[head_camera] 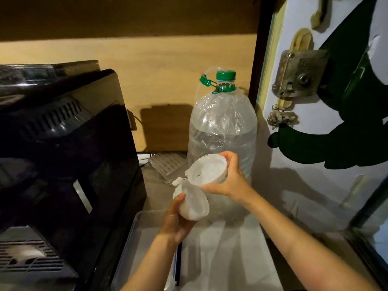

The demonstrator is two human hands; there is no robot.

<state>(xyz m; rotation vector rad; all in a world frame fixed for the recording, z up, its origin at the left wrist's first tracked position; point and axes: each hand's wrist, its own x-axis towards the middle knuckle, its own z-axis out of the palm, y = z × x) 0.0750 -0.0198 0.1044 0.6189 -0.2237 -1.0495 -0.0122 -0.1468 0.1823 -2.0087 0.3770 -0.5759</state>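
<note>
White plastic jar [192, 203] was held tilted over the clear tray [134, 234], gripped by the left hand [176, 222] — lid [206, 170] already lifted off, pinched in the right hand [228, 179]; emptying judged not yet done.

Black machine [63, 154] walls off the left; big bottle [222, 127] blocks the back, door [304, 185] close on its right. Free lane btwn machine & door, over the tray [134, 232]. Narrow gap btwn machine & bottle, grate [168, 164] lying in it. Mid-lane taken by left hand [174, 223] w/ tub [193, 204] & right hand [228, 181] w/ lid [206, 170].
</note>
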